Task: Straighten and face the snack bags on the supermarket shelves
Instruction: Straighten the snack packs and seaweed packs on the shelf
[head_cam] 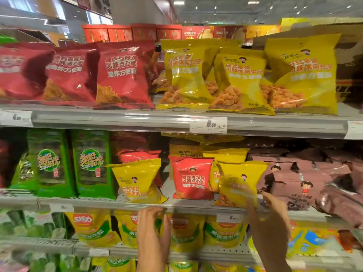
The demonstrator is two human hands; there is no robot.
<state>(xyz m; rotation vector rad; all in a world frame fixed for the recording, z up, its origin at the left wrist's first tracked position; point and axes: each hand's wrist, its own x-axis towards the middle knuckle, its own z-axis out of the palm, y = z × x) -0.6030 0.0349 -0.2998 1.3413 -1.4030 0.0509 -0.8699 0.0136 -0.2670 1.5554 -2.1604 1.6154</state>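
Three shelf tiers in view, all stocked with snack bags.

Top shelf (117, 116): red bags (123, 75) at left, the leftmost blurred and cut off by the frame edge; yellow bags (239, 81) at right, overlapping and leaning. Price tag (208, 125) on the rail, digits only partly legible.

Middle shelf (98, 203): green packs (92, 163) upright at left; tilted yellow bag (137, 181) beside them, hiding most of a red bag behind; small red bag (191, 178) upright at centre; small yellow bag (238, 183), print smeared by motion blur; brown bags (302, 185) slumped at right, partly cut off.

Bottom tier: yellow-green bags (92, 228), blurred, partly hidden behind both arms.

Left hand (154, 230): fingers curled and apart, just below the middle shelf rail, holding nothing.

Right hand (269, 218): at lower right corner of small yellow bag, fingers blurred; grip closed on bag or merely touching, cannot tell.
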